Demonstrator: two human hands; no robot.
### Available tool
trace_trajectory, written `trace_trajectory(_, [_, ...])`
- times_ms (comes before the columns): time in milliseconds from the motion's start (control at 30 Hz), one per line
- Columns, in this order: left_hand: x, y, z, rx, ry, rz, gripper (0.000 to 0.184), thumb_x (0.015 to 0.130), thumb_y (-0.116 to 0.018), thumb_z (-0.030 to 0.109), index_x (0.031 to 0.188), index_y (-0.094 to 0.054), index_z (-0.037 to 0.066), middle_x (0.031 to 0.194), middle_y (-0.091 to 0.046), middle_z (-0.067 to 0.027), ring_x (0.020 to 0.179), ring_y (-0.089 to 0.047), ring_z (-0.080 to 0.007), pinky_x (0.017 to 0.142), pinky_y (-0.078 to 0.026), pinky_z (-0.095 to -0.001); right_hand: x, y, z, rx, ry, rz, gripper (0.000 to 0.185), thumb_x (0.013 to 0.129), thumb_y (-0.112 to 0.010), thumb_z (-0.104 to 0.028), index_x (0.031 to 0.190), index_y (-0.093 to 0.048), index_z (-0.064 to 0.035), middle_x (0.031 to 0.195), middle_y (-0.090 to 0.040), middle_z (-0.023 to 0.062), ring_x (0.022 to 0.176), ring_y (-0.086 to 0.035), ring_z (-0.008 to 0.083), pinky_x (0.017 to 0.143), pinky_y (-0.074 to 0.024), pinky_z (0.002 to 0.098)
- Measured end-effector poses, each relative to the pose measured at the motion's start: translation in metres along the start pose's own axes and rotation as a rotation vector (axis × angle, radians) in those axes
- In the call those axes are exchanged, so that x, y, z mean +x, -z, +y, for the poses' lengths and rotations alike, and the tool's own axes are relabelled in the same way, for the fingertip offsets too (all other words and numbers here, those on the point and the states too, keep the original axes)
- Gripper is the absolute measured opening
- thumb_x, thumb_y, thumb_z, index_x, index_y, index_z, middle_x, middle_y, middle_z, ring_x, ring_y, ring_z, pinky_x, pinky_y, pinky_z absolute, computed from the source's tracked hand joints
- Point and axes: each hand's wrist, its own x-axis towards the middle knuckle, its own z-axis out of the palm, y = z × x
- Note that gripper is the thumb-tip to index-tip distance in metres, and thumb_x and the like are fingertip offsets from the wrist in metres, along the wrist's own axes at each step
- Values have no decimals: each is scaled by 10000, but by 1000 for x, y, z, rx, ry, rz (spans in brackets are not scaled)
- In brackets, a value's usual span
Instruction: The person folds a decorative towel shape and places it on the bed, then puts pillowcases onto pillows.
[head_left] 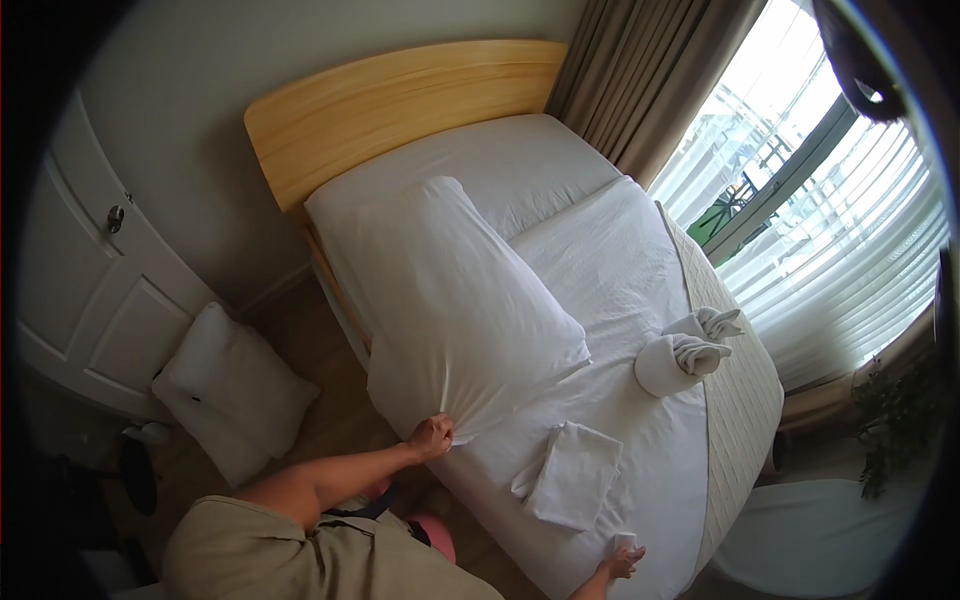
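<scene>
Left hand [432, 437] clamped on a pillow's [450, 290] cloth, at the bed's [655, 470] near edge.
Pillow lies lengthwise from those fingers toward the headboard [400, 92]; right hand [622, 565] farther, grip unclear.

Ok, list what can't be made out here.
All in the head view:
The fold of white pillowcase inside the grip of the left hand: hidden by that hand.
What the small white item at the right hand is: too small to tell.
The rest of the right forearm: cut off by the bottom edge.
Details outside the window: washed out by glare and veiled by the sheer curtain.
</scene>
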Motion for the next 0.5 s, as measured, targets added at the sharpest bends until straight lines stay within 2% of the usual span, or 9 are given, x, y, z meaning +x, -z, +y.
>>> trace_trajectory(33, [4,-1,-5,-20,-9,14,47,691,-511,29,668,-551,21,759,-561,-145,722,-599,-337,653,-490,-408,5,0,6,3,4,25,834,675,-728,-265,1365,-282,-117,1322,-425,71,1038,-514,381,897,-379,506])
trace_trajectory(100, [17,-2,-15,-100,-21,-60,90,686,-530,56,722,-609,32,792,-577,-141,756,-603,-334,685,-491,-404,4,-3,1,144,193,21,734,687,-697,-204,1314,-323,-126,1256,-489,127,1028,-542,378,921,-392,521])
trace_trajectory(133, [25,3,-16,-109,-30,-51,90,686,-530,56,722,-609,32,792,-577,-141,756,-603,-334,685,-491,-404,0,-3,-7,148,196,36,734,687,-697,-204,1314,-323,-126,1256,-489,127,1028,-542,378,921,-392,521])
trace_trajectory(200, [31,9,-24,-158,-43,-243,150,684,-549,95,788,-638,32,856,-604,-145,821,-608,-336,738,-490,-400,-13,-6,-6,-170,250,-8,687,662,-679,-173,1260,-352,-88,1188,-524,155,980,-571,376,893,-441,482])
trace_trajectory(233, [33,6,-32,-166,-51,-258,150,684,-549,95,788,-638,32,856,-604,-145,821,-608,-336,738,-490,-400,-8,-14,-7,-179,233,-4,687,662,-679,-173,1260,-352,-88,1188,-524,155,980,-571,376,893,-441,482])
trace_trajectory(300, [24,15,-58,-37,-147,-650,225,688,-566,130,873,-652,34,926,-619,-159,884,-605,-346,792,-488,-395,-7,-34,-4,-112,127,-29,715,624,-683,-160,1261,-375,-57,1142,-545,163,990,-555,379,844,-448,487])
trace_trajectory(367, [5,28,-84,64,-111,-766,242,690,-574,141,894,-650,35,932,-624,-165,895,-606,-351,795,-491,-405,-29,-3,-43,211,66,55,616,605,-686,-152,1170,-473,-33,994,-615,192,902,-590,401,780,-477,493])
trace_trajectory(433, [4,54,-101,170,-102,-855,260,693,-583,153,916,-647,37,938,-629,-171,906,-607,-355,799,-494,-415,-65,42,-99,489,226,110,459,604,-697,-111,1032,-571,-5,900,-646,168,790,-632,334,733,-497,442])
trace_trajectory(500, [9,88,-116,368,-112,-1091,283,702,-591,160,953,-645,40,922,-635,-185,912,-611,-357,783,-502,-444,-144,107,-191,1123,260,-194,328,619,-710,-61,924,-618,15,867,-648,109,758,-627,225,711,-501,358])
